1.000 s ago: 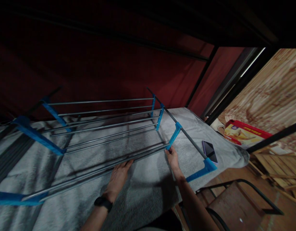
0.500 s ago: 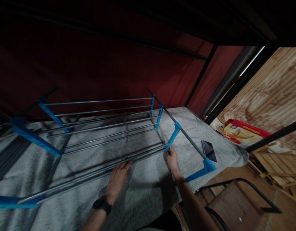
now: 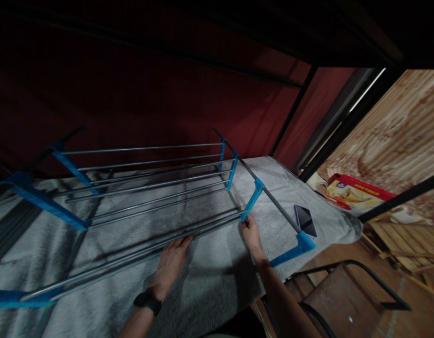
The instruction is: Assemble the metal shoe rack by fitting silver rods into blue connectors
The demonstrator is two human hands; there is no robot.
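Observation:
A rack of grey metal tubes point(image 3: 150, 188) and blue plastic brackets point(image 3: 252, 202) lies across a grey fleece blanket. At its near side, my left hand point(image 3: 172, 263), with a black watch on the wrist, has its fingers curled at the front tube point(image 3: 125, 266); the fingertips are partly hidden there. Bent fingers of my right hand point(image 3: 251, 235) grip the lower end of a blue bracket, where the front tubes meet it. Further right, another blue bracket point(image 3: 297, 249) sits on the end of the side tube point(image 3: 280, 206) with no tube across it.
A phone point(image 3: 306, 220) lies on the blanket point(image 3: 210, 277) right of the rack. Loose dark tubes point(image 3: 12, 230) lie at the left. Beyond the bed edge are a red and yellow box point(image 3: 358, 191) and a chair point(image 3: 344, 300). Dark bed posts point(image 3: 351, 124) frame the right side.
Both hands stay at the same spots on the rack. The whole view has shifted slightly, with the rack a little further left in the picture.

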